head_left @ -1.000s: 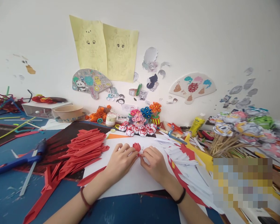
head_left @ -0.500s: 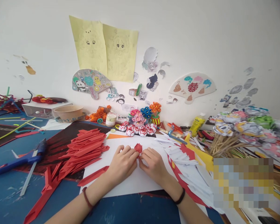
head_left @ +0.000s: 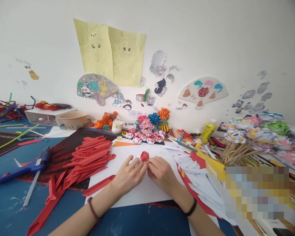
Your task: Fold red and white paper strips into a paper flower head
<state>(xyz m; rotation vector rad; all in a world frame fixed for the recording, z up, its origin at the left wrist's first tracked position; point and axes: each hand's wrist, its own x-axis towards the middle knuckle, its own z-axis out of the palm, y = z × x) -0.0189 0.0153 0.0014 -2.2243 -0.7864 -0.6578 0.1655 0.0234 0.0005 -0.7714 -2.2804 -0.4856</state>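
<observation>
- Two yellow sheets point(head_left: 95, 55) with pencil drawings, side by side on the wall point(head_left: 236, 39)
- A fan with a panda point(head_left: 94, 88) below them, and a white fan with red lettering point(head_left: 191, 93) farther right
- Small paper cutouts point(head_left: 160, 86) between the fans
- A beige bowl point(head_left: 72, 120) beside a white box point(head_left: 43, 118)
- A jar point(head_left: 117, 126) with a pale label, next to orange flowers point(head_left: 104, 121)
- A striped pot point(head_left: 164, 127) holding more orange blooms point(head_left: 164, 113)
- A yellow bottle point(head_left: 207, 132), upright
- Paper flowers on sticks point(head_left: 255, 129) at the right

Bare left forearm point(head_left: 75, 222) wears a thin dark reddish-brown band point(head_left: 92, 208) near the wrist; bare right forearm point(head_left: 203, 222) wears a thin black band point(head_left: 193, 208), similarly placed.
</observation>
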